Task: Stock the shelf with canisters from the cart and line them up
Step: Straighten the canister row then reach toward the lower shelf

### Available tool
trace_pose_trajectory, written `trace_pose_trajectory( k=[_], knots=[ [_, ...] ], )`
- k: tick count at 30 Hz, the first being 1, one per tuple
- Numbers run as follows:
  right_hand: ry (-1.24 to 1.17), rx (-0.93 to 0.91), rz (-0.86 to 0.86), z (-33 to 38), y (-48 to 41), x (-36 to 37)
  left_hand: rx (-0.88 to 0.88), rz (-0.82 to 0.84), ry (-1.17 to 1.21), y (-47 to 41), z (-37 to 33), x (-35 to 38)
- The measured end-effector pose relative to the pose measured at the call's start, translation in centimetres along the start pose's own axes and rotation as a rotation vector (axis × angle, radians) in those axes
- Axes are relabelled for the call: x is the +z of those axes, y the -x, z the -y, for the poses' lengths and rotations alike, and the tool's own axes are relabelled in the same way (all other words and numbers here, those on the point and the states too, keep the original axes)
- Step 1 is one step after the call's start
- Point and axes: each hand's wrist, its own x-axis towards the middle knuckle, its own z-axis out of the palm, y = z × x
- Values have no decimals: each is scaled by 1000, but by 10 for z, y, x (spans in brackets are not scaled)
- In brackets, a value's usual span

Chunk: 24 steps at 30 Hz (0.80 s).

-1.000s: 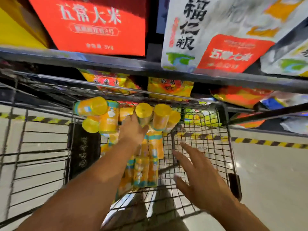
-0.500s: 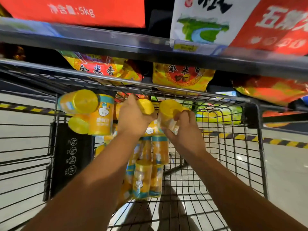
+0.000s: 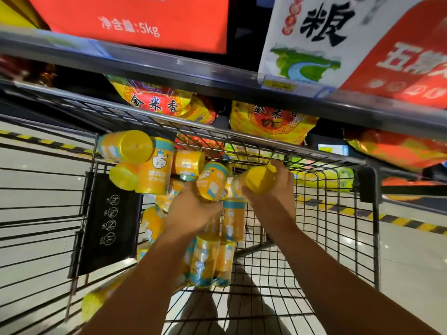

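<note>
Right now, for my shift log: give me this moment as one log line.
phase: pick from cart | left hand: grips teal-banded canister | right hand: grips yellow-capped canister

Shop: stocked shelf (image 3: 217, 76), wire cart (image 3: 338, 226).

red bag (image 3: 135, 20): "净含量:5kg" | yellow bag (image 3: 154, 102): "金米香" | white bag (image 3: 314, 32): "粮" | canister (image 3: 154, 170): label unreadable

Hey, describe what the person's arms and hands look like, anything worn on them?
Nothing worn shows. The left hand and right hand are ungloved, the left forearm and right forearm are bare to the frame's edge with no sleeves, and neither wrist carries a watch or band. Blur hides any rings.
</note>
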Motion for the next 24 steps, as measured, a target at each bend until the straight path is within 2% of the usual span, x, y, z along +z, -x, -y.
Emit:
trace_pose_trajectory(
  k=[4,7,9,11,15,19,21,24],
  knots=[
    [-25,146,81,-5,4,-19,-238,113,527,9,7,-14],
    [-460,376,47,-5,13,-33,-345,128,787,29,23,-20],
    [-762,549,144,2,28,-47,-337,130,924,48,36,-26],
    [-938,598,295,8,48,-62,-311,179,1060,68,43,-31],
    [-1196,566,539,27,84,-89,-189,307,1110,104,43,-49],
    [-1080,410,730,54,115,-109,-30,465,1074,134,30,-74],
    [-1017,299,799,73,132,-117,72,483,1015,148,24,-90],
    [-1019,178,795,100,167,-119,237,466,884,173,21,-133]
  ],
)
